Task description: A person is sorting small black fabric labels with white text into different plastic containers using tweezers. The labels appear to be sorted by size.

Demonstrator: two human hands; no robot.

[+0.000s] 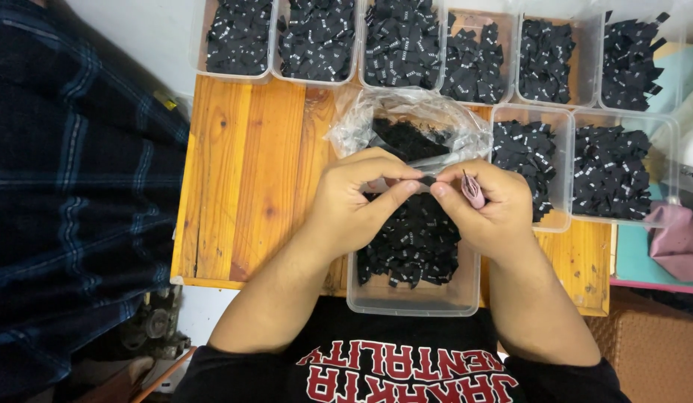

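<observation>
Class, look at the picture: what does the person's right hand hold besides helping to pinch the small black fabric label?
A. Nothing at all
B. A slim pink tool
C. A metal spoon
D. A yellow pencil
B: the right hand grips a slim pink tool while both hands pinch a small black fabric label above the clear plastic tub of labels.

Black labels in tubs and a bag
We see small black labels with white print filling clear tubs (544, 216) along the table's far edge and right, one tub (406, 298) nearest us, and a crumpled clear bag (428, 112) of them in the middle
</observation>
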